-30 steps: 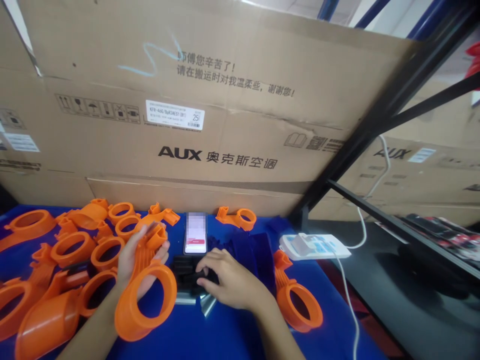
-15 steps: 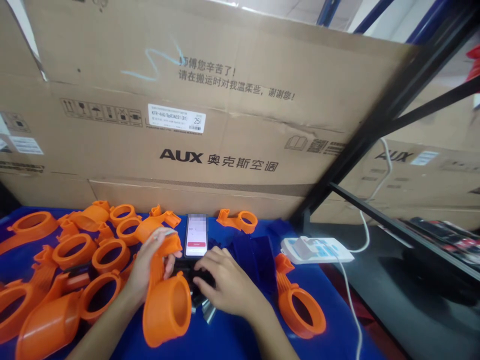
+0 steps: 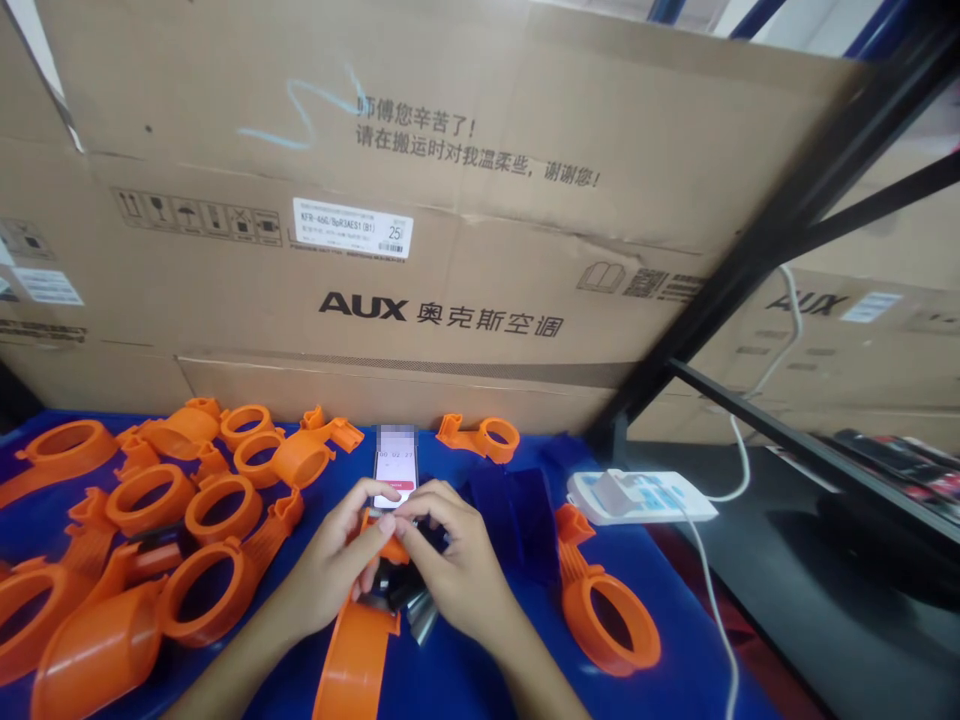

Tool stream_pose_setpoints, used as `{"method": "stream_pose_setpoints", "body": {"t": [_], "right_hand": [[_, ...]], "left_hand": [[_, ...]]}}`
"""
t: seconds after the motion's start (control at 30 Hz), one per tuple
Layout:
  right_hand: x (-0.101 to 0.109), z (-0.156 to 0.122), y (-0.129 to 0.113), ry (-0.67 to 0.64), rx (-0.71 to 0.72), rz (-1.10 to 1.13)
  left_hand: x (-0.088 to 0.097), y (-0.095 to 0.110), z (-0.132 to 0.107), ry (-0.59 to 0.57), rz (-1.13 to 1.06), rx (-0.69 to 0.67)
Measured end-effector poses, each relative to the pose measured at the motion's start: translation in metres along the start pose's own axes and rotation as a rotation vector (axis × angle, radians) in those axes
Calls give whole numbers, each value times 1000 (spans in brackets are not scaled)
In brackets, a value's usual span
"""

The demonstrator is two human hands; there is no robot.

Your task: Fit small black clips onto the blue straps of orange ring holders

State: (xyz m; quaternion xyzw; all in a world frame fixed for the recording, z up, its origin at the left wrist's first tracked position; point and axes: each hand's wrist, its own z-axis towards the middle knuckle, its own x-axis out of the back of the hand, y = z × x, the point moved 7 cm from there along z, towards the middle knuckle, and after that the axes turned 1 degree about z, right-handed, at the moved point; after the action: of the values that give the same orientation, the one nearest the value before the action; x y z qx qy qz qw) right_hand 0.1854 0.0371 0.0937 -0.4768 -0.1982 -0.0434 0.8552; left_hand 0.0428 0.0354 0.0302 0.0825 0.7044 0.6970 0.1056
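My left hand is closed around the arm of an orange plastic ring holder, whose round part hangs down toward me. My right hand meets it at the holder's upper end, thumb and fingers pinched together there. Whatever lies between those right fingertips is hidden. Just beyond both hands a phone with a lit screen stands against the carton. Below and behind my fingers sit dark and silvery small parts, partly covered by the hands.
Several more orange ring holders crowd the left of the blue tabletop. One lies at the right, another at the back. A dark blue bin and a white power strip with cable stand right. A large carton walls the back.
My right hand has come up from the dark small parts to the top of the held holder. The holder has turned and swung lower, between both hands.
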Motion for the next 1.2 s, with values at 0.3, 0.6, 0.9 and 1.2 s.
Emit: {"method": "stream_pose_setpoints", "body": {"t": [0.3,0.6,0.9,1.2], "right_hand": [[43,1,1,179,-50,-38],[38,-10,-2,-473,-48,-189],[14,-23,11,-691,-129,-324],[-14,-19,-16,-476,-27,-108]], "left_hand": [[40,24,-1,77,-204,-128],[89,25,0,248,-797,-152],[51,6,9,182,-709,-47],[37,-6,6,447,-538,-191]]}}
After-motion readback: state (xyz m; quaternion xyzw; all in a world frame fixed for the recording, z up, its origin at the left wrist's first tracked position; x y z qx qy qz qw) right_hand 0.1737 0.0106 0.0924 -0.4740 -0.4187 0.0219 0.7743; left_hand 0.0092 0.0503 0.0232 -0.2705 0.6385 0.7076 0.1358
